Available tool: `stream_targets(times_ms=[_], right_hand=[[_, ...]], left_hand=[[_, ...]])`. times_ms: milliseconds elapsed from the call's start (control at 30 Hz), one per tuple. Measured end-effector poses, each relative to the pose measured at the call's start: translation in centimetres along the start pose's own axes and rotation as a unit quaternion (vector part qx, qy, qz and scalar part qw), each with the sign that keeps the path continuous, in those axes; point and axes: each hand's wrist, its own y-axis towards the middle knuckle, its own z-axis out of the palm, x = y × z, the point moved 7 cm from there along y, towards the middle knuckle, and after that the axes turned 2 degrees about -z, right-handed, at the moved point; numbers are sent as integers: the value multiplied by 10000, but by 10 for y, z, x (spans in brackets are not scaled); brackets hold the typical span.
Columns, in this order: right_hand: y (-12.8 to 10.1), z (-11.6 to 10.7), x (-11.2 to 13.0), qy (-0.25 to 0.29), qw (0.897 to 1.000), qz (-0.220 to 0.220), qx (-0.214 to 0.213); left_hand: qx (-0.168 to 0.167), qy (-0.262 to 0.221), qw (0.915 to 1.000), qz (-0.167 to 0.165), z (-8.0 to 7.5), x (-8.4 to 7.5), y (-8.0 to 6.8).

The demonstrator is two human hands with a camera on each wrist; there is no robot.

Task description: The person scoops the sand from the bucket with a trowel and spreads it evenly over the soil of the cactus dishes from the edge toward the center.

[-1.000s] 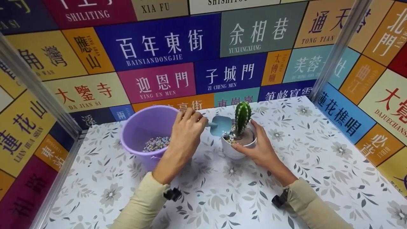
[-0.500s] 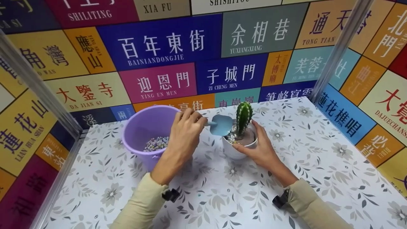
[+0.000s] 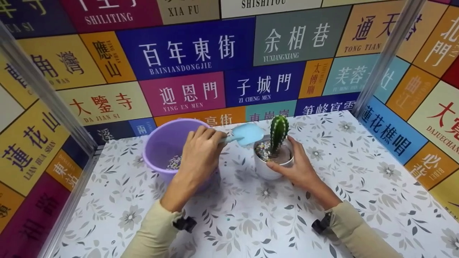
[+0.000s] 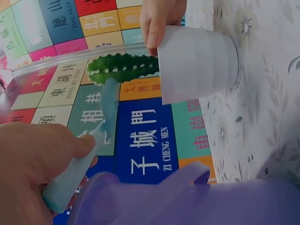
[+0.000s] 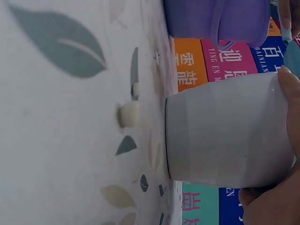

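My left hand (image 3: 202, 152) grips the handle of a light blue hand shovel (image 3: 248, 133), its blade between the purple bucket and the pot, close to the pot's rim. In the left wrist view the thumb lies along the shovel's handle (image 4: 70, 176). My right hand (image 3: 303, 166) holds the rim and side of a white flowerpot (image 4: 197, 65), which stands upright on the table. A green ribbed cactus (image 3: 279, 132) rises from the pot. Multicoloured pebbles (image 3: 263, 150) lie on the left of its soil; the right part shows bare grey-brown soil.
The purple bucket (image 3: 154, 157) stands left of the pot, partly behind my left forearm, with more small pebbles (image 3: 174, 162) inside. A floral cloth (image 3: 265, 222) covers the table. Printed panels stand behind and at the sides, with metal posts at the corners.
The shovel blade has lifted slightly and tilted off the pot's rim, and my left hand has drawn back a little to the left. Pebbles have spread over the pot's left side. My right hand keeps its hold.
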Motion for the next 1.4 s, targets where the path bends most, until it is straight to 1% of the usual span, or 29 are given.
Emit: stream_targets(times_ms=[100,200,333,433,533,633,733,800,967,1067,1133,1200,1333,1400], right_hand=[[-1,-1,3,-33,10000,12,39],[0,-4,10,-73,9999,-79,-70],[2,-11,25,-30,9981,-364,-503],[2,-18,41,128,9935,-639,-935],[0,-24,61,326,9844,-1044,-1376],[-3,-30,84,412,9689,-1642,-1802],[-7,-30,106,395,9512,-2245,-2081],[-9,-27,120,376,9426,-2537,-2141],[-10,-7,146,404,9308,-3032,-2003],[-8,10,155,405,9288,-3240,-1749],[-6,23,157,447,9315,-3293,-1477],[-4,36,158,470,9372,-3252,-1170],[3,63,155,695,9486,-3023,-621],[7,74,153,781,9528,-2902,-429]], left_hand=[[-75,-103,9999,-65,-6,6,-4],[-179,-168,9996,-139,-12,14,-8],[-284,-236,9989,-285,-21,25,-14],[-324,-268,9983,-402,-27,32,-17],[-347,-311,9974,-547,-33,39,-22],[-331,-395,9962,-699,-38,45,-26],[-313,-470,9951,-811,-42,51,-30],[-313,-497,9944,-884,-44,56,-32],[-334,-528,9922,-1076,-52,69,-41],[-360,-526,9908,-1190,-56,78,-46],[-387,-502,9902,-1246,-59,83,-48],[-416,-479,9896,-1293,-61,89,-51],[-465,-426,9882,-1396,-66,99,-56],[-480,-398,9874,-1453,-68,104,-58]])
